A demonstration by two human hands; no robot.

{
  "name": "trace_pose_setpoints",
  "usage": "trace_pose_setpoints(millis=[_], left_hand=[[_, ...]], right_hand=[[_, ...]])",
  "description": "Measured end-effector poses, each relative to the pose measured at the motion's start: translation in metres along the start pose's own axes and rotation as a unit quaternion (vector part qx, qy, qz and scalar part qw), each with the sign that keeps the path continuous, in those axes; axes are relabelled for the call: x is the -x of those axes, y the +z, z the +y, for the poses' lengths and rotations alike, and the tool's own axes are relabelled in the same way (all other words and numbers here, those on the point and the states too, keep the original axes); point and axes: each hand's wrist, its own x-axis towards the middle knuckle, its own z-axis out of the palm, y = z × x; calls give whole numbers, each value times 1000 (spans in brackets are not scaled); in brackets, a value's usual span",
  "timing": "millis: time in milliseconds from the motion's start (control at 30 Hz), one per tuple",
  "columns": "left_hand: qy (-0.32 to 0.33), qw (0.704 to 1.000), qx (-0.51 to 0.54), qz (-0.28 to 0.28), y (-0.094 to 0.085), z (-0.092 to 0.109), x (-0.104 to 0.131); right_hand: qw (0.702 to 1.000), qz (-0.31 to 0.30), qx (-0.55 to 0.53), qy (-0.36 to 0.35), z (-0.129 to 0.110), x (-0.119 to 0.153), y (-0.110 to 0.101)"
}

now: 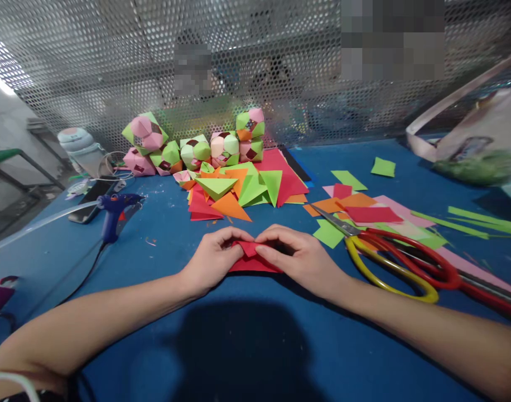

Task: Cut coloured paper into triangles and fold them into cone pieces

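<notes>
Between my two hands is a red sheet of paper (255, 264), partly folded, with a small flap turned over at its far edge. My left hand (211, 257) pinches the paper's left side between thumb and fingers. On the other side my right hand (299, 254) grips the folded flap, its thumb pressed on top. The fingers hide parts of the fold. Just beyond the hands lies a pile of folded paper triangles (228, 206) in orange, green and red.
Scissors with yellow and red handles (391, 273) lie by my right forearm among paper scraps (375, 215). A blue glue gun (111, 220) and a phone (90, 198) are at left. Folded paper balls (196, 152) line the perforated metal screen (222, 106). A bag (481, 131) stands at right.
</notes>
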Motion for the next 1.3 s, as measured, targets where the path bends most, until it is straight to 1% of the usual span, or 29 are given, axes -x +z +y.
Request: trace_pose_setpoints(millis=[100,200,333,433,633,767,1000,1200,1300], left_hand=[[2,1000,-5,3,0,0,0],[6,1000,-2,-7,1,1,1],[-5,1000,-7,-19,2,2,2],[-10,1000,-4,-17,3,3,2],[-15,999,2,-32,2,2,1],[-9,1000,-10,-23,2,2,1],[17,998,-58,-22,2,3,2],[40,994,-86,-45,2,1,2],[50,993,-102,-44,2,0,2]], right_hand=[[999,19,8,-43,0,0,2],[996,39,14,-79,1,1,3],[993,55,16,-102,0,2,4],[992,56,21,-114,0,1,4],[990,55,13,-126,0,1,4],[990,52,15,-128,1,1,4],[990,56,20,-126,-1,1,4],[990,62,30,-121,-1,1,4],[990,68,39,-121,-1,2,4]])
